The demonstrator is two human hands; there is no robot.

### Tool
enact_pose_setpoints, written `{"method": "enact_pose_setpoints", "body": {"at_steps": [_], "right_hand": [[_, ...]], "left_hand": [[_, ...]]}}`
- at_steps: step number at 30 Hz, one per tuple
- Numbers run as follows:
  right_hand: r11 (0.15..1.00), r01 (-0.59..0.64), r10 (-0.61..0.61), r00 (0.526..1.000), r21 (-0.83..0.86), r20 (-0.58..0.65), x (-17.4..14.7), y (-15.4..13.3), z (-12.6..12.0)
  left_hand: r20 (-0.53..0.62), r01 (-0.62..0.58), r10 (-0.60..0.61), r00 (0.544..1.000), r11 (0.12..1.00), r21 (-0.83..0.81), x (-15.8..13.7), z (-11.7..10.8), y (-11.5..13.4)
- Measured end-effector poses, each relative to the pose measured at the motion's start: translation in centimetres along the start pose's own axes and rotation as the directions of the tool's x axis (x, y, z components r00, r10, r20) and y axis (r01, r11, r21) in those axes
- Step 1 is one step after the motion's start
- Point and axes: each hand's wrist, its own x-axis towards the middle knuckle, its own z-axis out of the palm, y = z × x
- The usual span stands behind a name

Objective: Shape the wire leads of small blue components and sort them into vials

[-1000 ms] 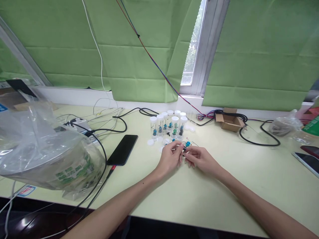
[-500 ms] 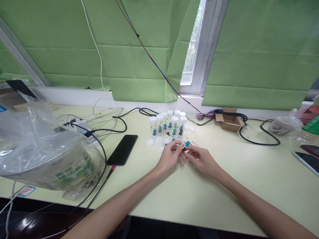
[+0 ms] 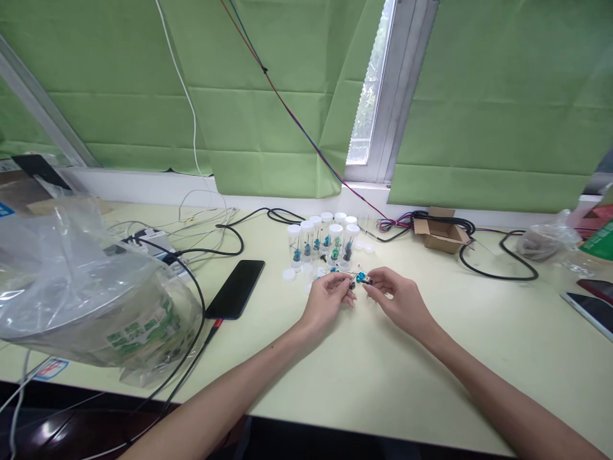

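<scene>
My left hand (image 3: 330, 297) is pinched on a small dark part (image 3: 352, 285) with a thin metal pin; its exact kind is too small to tell. To its right, my right hand (image 3: 393, 294) has thumb and forefinger closed round a small dark and pale piece (image 3: 368, 281). A bright blue piece (image 3: 361, 277) appears right by the right fingertips, seemingly on the table among thin pins. Just behind the hands, several clear tubes (image 3: 307, 248) with white caps stand upright, holding blue, green or dark pieces with thin rods. A loose white cap (image 3: 288, 275) lies left of them.
Left of my arms lie a black phone (image 3: 235, 289) and a large plastic-wrapped tub (image 3: 96, 306) with cables around it. An open cardboard box (image 3: 443, 237) and coiled black cable (image 3: 520, 271) are at the back right. Another phone (image 3: 591, 313) sits at the right edge.
My right hand has moved slightly right, away from the left, with a small piece at its fingertips. My left hand has barely moved. The tubes stay put.
</scene>
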Motion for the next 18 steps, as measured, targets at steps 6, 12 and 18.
{"method": "enact_pose_setpoints", "body": {"at_steps": [6, 12, 18], "right_hand": [[0.999, 0.022, -0.021, 1.000, 0.041, -0.011, -0.08, 0.01, 0.08], [0.997, 0.032, -0.032, 0.999, 0.063, -0.009, -0.12, 0.31, 0.14], [0.995, 0.069, -0.068, 0.997, 0.072, -0.021, -0.08, 0.41, 0.07]], "left_hand": [[-0.006, 0.040, -0.040, 0.999, 0.994, -0.107, 0.04, 0.04, -0.26], [-0.007, 0.089, -0.091, 0.996, 0.985, -0.147, 0.01, -0.04, -0.36], [0.004, 0.122, -0.123, 0.992, 0.978, -0.169, -0.06, -0.17, -0.27]]}}
